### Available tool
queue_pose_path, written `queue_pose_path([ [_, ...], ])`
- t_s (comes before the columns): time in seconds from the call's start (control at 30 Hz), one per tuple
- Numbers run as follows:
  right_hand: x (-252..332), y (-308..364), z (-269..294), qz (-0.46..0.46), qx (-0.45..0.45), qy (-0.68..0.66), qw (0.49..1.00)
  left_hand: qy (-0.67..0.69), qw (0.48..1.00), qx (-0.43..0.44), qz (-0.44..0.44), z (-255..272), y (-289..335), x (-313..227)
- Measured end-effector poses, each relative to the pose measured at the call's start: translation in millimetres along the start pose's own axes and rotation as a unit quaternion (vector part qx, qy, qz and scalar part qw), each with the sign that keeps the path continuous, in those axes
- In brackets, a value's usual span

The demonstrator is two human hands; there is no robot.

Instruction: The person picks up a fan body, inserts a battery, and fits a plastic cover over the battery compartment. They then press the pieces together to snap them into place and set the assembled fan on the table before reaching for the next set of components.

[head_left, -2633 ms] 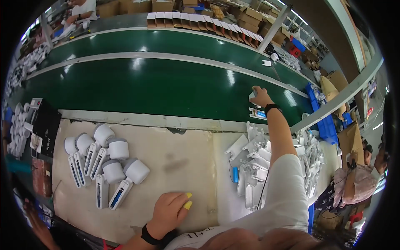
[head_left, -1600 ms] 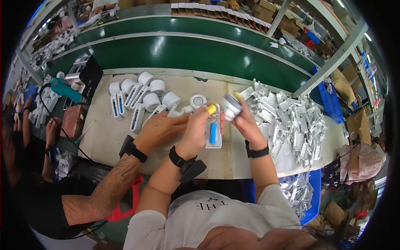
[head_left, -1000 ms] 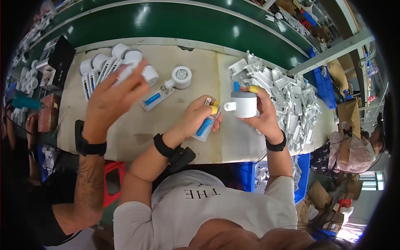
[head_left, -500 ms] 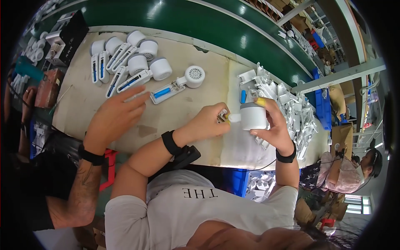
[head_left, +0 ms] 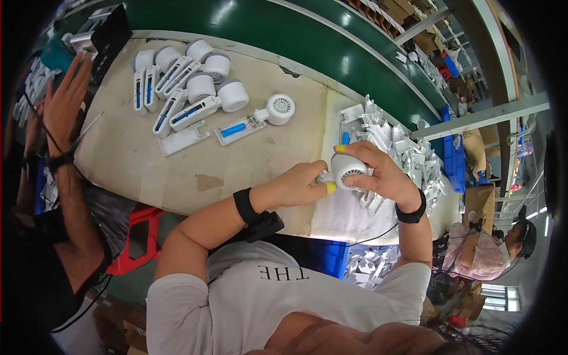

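Observation:
Between my two hands is a white handheld fan (head_left: pixel 341 167), its slotted grille turned partly toward me. My left hand (head_left: pixel 296 184) is closed round its handle end, which the fingers mostly hide. On the round head my right hand (head_left: pixel 381 176) has a grip, thumb across the grille and fingers over the top. Yellow wraps show on fingers of both hands. Farther off lies another handheld fan (head_left: pixel 280 109), its handle open with a blue cell (head_left: pixel 234 129) inside. Beside it is a loose white handle cover (head_left: pixel 184 139).
Several fans with open handles (head_left: pixel 195 112) stand grouped at the back left. White plastic parts (head_left: pixel 396 142) are heaped on the right, next to a blue bin (head_left: pixel 454 151). At far left a co-worker's hand (head_left: pixel 68 103) is by a black machine (head_left: pixel 112 50). A red stool (head_left: pixel 135 239) stands below.
The fan in my hands has turned, bringing its grille into view. The co-worker's hand has withdrawn to the far left, and a white handle cover now shows on the table there.

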State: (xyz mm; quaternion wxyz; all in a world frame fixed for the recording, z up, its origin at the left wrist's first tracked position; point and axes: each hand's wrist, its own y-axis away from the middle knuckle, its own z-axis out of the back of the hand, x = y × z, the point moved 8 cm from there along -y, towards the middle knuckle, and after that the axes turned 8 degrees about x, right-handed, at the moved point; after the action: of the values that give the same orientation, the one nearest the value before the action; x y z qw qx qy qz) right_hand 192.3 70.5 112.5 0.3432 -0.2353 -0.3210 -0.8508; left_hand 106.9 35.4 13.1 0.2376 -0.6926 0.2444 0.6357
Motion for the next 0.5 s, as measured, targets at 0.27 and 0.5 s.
queue_pose_path([
  [0.27, -55.4, -15.3, 3.1, 0.105, 0.043, -0.481, 0.869, 0.166, 0.981, 0.095, -0.035, -16.3, 7.1, -20.5],
  [0.5, -31.7, -121.8, -17.5, 0.042, -0.146, -0.06, 0.987, 0.27, 0.944, 0.164, -0.092, -15.2, 12.2, -26.1],
])
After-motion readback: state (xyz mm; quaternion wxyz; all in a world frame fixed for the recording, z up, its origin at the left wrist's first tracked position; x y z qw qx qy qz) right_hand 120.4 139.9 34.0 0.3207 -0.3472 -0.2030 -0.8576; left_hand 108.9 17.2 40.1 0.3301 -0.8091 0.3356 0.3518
